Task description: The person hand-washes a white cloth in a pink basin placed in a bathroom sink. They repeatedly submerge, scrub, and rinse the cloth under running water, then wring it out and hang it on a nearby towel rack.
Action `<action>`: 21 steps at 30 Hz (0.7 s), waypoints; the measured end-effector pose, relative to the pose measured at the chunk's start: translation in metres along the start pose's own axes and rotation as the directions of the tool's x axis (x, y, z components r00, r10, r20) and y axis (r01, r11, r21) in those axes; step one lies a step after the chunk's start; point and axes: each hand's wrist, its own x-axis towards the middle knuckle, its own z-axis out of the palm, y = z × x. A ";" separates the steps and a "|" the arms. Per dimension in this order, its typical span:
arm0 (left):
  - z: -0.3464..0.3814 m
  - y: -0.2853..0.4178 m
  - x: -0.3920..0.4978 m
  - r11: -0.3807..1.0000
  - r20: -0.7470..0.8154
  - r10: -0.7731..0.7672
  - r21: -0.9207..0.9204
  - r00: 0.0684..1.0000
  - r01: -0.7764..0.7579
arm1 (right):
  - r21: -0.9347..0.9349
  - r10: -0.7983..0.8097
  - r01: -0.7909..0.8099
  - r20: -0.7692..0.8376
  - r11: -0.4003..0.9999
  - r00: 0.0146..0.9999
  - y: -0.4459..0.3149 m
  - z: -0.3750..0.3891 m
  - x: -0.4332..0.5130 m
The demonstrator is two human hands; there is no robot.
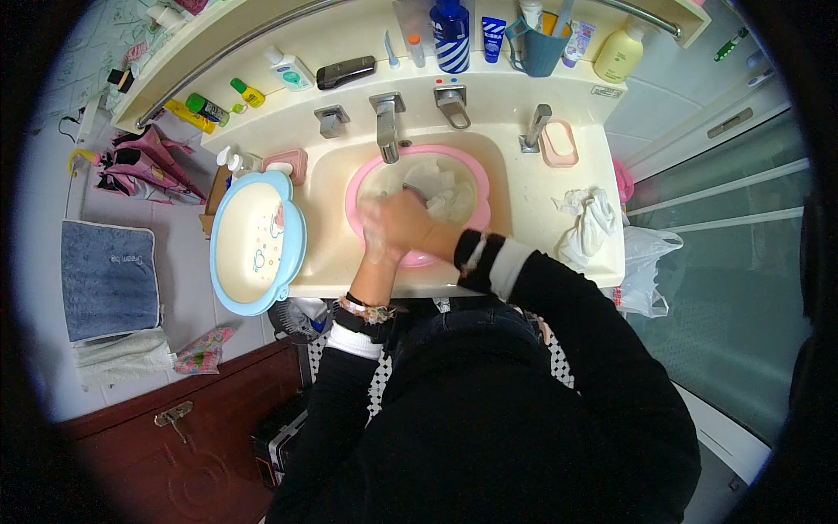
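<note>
My left hand (374, 232) and my right hand (409, 219) are pressed together over the left part of a pink-rimmed basin (482, 190), which sits in the sink. The right hand lies across the left, and both are blurred. Whether anything is between them cannot be told. White cloth (452, 193) lies in the basin, to the right of my hands. A chrome faucet (387, 128) reaches over the basin's back rim. Another white cloth (588, 226) lies crumpled on the counter at the right.
A blue-rimmed basin (300, 242) rests on the sink's left edge, near my left forearm. Behind it are a pink soap dish (294, 162) and a pump bottle (243, 162). Bottles, tubes and a blue cup (538, 52) line the back ledge. A pink soap holder (560, 154) stands right of a small spout (538, 124).
</note>
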 end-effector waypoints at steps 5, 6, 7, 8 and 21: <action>0.028 0.007 -0.006 0.995 -0.024 -0.097 -0.002 0.995 0.097 | -0.125 -0.350 0.327 -0.284 0.937 0.893 0.004 0.012 -0.002; 0.031 0.013 -0.009 0.995 -0.017 -0.100 0.018 0.995 0.101 | -0.215 -0.219 0.168 -0.240 0.962 0.946 0.012 0.010 -0.002; 0.034 0.020 -0.012 0.994 -0.006 -0.102 0.041 0.995 0.102 | -0.299 -0.141 0.079 -0.193 0.951 0.971 0.016 0.008 0.000; 0.036 0.027 -0.016 0.993 0.003 -0.101 0.065 0.995 0.101 | -0.351 -0.071 0.030 -0.104 0.936 0.992 0.023 0.003 0.003; 0.034 0.060 -0.013 0.423 0.255 0.621 0.686 0.741 -0.591 | 0.473 0.029 -0.091 0.135 0.876 0.990 0.018 -0.053 0.025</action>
